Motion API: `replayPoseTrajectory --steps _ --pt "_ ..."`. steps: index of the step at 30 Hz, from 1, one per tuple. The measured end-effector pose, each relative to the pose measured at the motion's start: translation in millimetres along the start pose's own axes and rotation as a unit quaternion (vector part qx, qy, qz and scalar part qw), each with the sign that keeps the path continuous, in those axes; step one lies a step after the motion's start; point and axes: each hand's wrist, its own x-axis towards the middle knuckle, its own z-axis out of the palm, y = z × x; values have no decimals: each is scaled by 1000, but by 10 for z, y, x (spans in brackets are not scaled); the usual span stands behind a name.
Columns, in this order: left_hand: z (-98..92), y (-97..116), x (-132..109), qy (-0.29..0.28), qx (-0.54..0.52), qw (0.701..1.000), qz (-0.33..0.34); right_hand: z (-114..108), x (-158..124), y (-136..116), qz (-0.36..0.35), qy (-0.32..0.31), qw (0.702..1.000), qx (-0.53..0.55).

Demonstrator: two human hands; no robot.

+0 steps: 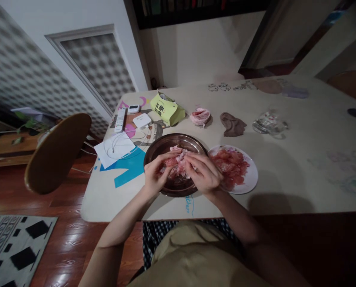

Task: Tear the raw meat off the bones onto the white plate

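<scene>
Over a dark, shiny metal bowl my left hand is closed on a pinkish-red pomelo segment, held between thumb and fingers. My right hand has its fingertips pinched together close beside the segment, at some pale pink membrane; exactly what lies between them is hard to make out. Pale membrane scraps fill the bowl below both hands. Right of the bowl, partly behind my right hand, a white plate bears a heap of loose red pomelo flesh.
Behind the bowl are a yellow-green packet, a pink wrapped-looking piece of fruit, a brown cloth and a clear glass vessel. At left lie a remote, a white box, paper and a cable. A wooden chair stands left.
</scene>
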Motion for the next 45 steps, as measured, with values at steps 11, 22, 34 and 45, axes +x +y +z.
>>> replayPoseTrajectory --steps 11,22,34,45 --pt "-1 11 4 26 5 1000 -14 -4 49 57 -4 -17 1000 -15" --pt "1 60 37 22 5 1000 -22 8 84 -20 -25 -21 999 9" --pt "10 77 -13 -6 85 994 63 -32 46 3 -128 -45 990 -48" --pt "0 79 -22 -24 72 994 80 -32 21 0 -118 -54 990 -46"
